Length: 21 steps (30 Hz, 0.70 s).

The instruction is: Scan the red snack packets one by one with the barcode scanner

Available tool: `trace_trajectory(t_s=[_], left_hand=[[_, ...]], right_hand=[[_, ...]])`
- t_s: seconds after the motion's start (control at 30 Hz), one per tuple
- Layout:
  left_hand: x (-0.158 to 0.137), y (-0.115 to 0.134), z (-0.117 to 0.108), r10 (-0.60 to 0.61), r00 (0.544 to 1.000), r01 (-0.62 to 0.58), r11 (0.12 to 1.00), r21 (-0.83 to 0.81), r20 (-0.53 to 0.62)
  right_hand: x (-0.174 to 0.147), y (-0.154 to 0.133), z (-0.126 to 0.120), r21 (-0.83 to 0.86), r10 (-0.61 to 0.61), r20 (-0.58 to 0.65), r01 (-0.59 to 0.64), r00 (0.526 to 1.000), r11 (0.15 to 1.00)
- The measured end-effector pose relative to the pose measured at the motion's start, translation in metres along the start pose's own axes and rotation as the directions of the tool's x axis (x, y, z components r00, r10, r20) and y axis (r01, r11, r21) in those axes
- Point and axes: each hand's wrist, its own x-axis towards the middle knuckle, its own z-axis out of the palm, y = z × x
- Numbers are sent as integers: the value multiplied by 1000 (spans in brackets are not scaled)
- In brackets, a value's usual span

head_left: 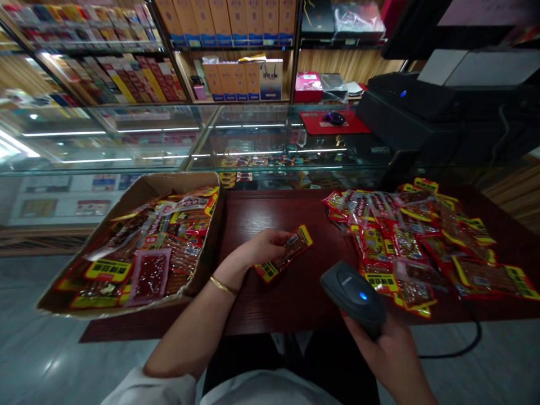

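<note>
My left hand (266, 247) is closed on a flat snack packet (297, 242) with a red and yellow border and brown contents, just above the dark red wooden table (253, 214). In my right hand (386, 343) is a dark grey barcode scanner (352, 295), a blue light glowing on its top. The scanner's head points up and left, toward the packet. To the left, an open cardboard box (213, 242) holds many similar packets (152, 273). A loose pile of snack packets (371, 242) lies to the right, beyond the scanner.
Behind the table runs a glass display counter (253, 138) with a red mat (312, 124) and a computer mouse (334, 117). Dark till equipment (442, 112) stands at the right. The scanner's black cable (455, 353) curves below the table edge. Stocked shelves line the back.
</note>
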Motion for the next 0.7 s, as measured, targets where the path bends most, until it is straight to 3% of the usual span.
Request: trace_trajectory(t_s=[0.17,0.37,0.5,0.7], left_hand=[[0,0,0,55,995,-37,979,201,-88],[-1,-1,-2,2,1000,-4,987,158,9],[7,-7,-3,5,997,-1,999,44,-79],[18,-8,2,-89,946,-24,940,-340,-312]], right_hand=[[1,-6,-3,21,37,10,-37,999,999],[4,-6,-2,16,-9,-10,9,1000,1000],[7,-8,-1,65,-36,-12,36,999,997],[7,-13,-7,186,79,-34,-71,996,980]])
